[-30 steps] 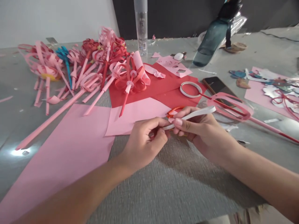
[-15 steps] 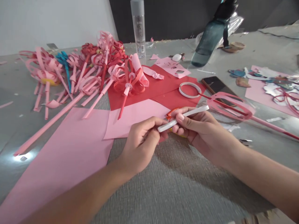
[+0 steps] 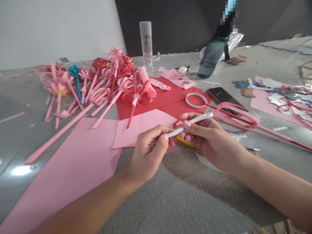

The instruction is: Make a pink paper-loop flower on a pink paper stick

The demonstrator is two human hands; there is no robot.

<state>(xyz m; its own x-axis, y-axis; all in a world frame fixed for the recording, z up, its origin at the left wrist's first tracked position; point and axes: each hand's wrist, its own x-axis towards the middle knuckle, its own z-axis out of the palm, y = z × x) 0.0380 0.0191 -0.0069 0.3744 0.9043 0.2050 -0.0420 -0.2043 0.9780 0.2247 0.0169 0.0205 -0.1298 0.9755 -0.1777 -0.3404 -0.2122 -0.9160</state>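
Note:
Between my two hands runs a narrow white strip (image 3: pixel 201 117), slightly curved, held up off the grey surface. My left hand (image 3: pixel 151 149) pinches its near end between thumb and forefinger. Further along, my right hand (image 3: pixel 209 135) grips the strip under its thumb, and the far end sticks out past the fingers. Behind the right fingers show a small red-orange piece (image 3: pixel 177 123) and a yellow curved piece (image 3: pixel 185 141), mostly hidden; I cannot tell what they belong to. Just beyond lie pink paper (image 3: pixel 143 125) and red paper (image 3: pixel 168 94).
Several pink and red paper-strip flowers (image 3: pixel 102 78) are heaped at the back left. A ring of double-sided tape (image 3: pixel 196 100) lies near a phone (image 3: pixel 226 99) and a long pink paper wand (image 3: pixel 270 130). Behind stand a clear bottle (image 3: pixel 146 45) and a leaning teal bottle (image 3: pixel 211 57).
The view has shifted slightly, so the background sits lower. My left thumb now covers more of the strip's near end, and more of the yellow piece shows.

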